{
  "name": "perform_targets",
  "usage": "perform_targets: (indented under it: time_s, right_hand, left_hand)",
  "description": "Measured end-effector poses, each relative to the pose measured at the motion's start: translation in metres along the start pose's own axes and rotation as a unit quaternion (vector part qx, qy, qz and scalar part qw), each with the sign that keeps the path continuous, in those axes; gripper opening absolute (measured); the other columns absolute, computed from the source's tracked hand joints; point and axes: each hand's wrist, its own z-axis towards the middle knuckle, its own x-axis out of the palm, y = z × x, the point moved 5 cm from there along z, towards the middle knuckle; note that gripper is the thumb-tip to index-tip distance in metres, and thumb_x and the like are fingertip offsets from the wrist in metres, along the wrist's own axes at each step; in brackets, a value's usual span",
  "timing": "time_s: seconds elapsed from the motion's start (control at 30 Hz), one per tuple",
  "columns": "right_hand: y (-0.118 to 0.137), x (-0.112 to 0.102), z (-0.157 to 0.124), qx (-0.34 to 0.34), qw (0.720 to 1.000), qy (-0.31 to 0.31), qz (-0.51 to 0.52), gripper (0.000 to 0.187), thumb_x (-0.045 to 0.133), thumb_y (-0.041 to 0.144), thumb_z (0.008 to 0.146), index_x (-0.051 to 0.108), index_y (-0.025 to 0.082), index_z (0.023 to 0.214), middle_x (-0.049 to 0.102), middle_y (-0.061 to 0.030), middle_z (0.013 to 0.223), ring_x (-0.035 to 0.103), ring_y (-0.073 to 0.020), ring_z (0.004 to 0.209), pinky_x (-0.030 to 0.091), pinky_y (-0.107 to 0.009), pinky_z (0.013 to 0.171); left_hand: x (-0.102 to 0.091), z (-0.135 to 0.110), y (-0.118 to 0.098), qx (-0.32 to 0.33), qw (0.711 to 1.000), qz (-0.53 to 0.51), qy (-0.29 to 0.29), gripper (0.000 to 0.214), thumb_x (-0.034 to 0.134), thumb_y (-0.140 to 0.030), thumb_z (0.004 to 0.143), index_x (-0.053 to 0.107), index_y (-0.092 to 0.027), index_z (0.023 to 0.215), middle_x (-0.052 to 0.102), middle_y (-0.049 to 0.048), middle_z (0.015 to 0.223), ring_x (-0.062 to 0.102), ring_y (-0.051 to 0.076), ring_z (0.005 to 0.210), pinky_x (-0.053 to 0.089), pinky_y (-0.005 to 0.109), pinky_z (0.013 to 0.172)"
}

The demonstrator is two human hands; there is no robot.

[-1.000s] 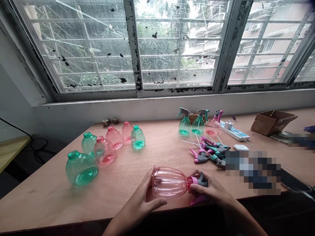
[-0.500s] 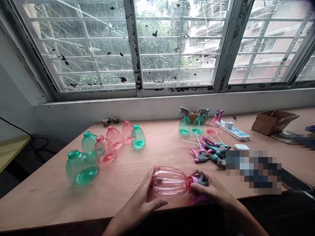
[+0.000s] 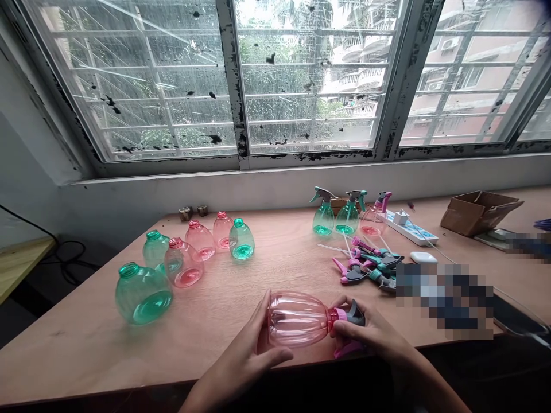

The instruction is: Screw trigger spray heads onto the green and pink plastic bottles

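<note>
A clear pink bottle (image 3: 297, 319) lies on its side near the front edge of the wooden table (image 3: 267, 269). My left hand (image 3: 249, 350) cups its base end, fingers and thumb wrapped round it. My right hand (image 3: 370, 335) is closed on the pink and grey trigger sprayer head (image 3: 350, 324) at the bottle's neck. A loose pile of pink and teal sprayer heads (image 3: 365, 264) with white tubes lies just beyond my right hand.
Several headless green and pink bottles (image 3: 181, 261) stand at the left. Three finished spray bottles (image 3: 346, 215) stand at the back right, beside a white power strip (image 3: 411, 229). A cardboard box (image 3: 477, 212) sits at the far right, under the window (image 3: 275, 80).
</note>
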Motion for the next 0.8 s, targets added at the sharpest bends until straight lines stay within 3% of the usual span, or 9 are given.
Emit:
perform_targets:
  time_s: [0.2, 0.33, 0.53, 0.67, 0.8]
  right_hand:
    - [-0.0009, -0.0003, 0.0002, 0.002, 1.0, -0.001, 0.006, 0.035, 0.081, 0.041, 0.08, 0.059, 0.018, 0.094, 0.076, -0.0008, 0.075, 0.073, -0.0183, 0.062, 0.057, -0.029, 0.061]
    - [-0.0009, -0.0003, 0.0001, -0.002, 1.0, -0.003, 0.002, 0.034, 0.081, 0.041, 0.081, 0.059, 0.017, 0.094, 0.076, -0.0005, 0.075, 0.072, -0.0168, 0.062, 0.056, -0.028, 0.061]
    - [-0.002, -0.0019, 0.0, -0.005, 1.0, -0.008, -0.002, 0.035, 0.081, 0.04, 0.081, 0.06, 0.017, 0.096, 0.076, 0.0, 0.074, 0.07, -0.0147, 0.063, 0.056, -0.026, 0.062]
    - [-0.0045, -0.0027, -0.0003, 0.0, 1.0, -0.006, 0.004, 0.035, 0.081, 0.04, 0.08, 0.059, 0.017, 0.096, 0.075, -0.0003, 0.075, 0.069, -0.0151, 0.065, 0.057, -0.027, 0.063]
    - [-0.0042, -0.0027, -0.0007, 0.004, 1.0, -0.006, 0.002, 0.036, 0.081, 0.04, 0.08, 0.059, 0.018, 0.096, 0.075, -0.0001, 0.075, 0.069, -0.0153, 0.066, 0.059, -0.029, 0.065]
  left_hand:
    - [0.0024, -0.002, -0.004, 0.043, 0.999, 0.021, -0.005, 0.101, 0.07, -0.03, 0.088, -0.001, -0.027, 0.161, 0.014, 0.0046, 0.169, 0.015, 0.027, 0.155, 0.012, 0.043, 0.127]
    - [0.0026, -0.0004, -0.0028, 0.03, 0.999, 0.022, -0.001, 0.109, 0.073, -0.029, 0.085, -0.005, -0.024, 0.16, 0.012, 0.0068, 0.17, 0.012, 0.026, 0.155, 0.007, 0.043, 0.127]
    - [0.0012, -0.0012, 0.0005, 0.01, 1.0, 0.008, -0.005, 0.098, 0.071, -0.036, 0.088, 0.007, -0.023, 0.161, 0.013, 0.007, 0.169, 0.014, 0.027, 0.155, 0.01, 0.044, 0.127]
    - [0.0029, -0.0023, -0.0051, 0.043, 0.999, 0.03, -0.01, 0.1, 0.07, -0.033, 0.089, -0.001, -0.031, 0.16, 0.011, 0.0031, 0.17, 0.017, 0.027, 0.155, 0.012, 0.045, 0.127]
    - [0.0038, -0.0027, -0.008, 0.057, 0.996, 0.063, -0.006, 0.099, 0.065, -0.029, 0.092, -0.008, -0.029, 0.16, 0.008, 0.0032, 0.17, 0.014, 0.025, 0.155, 0.006, 0.044, 0.127]
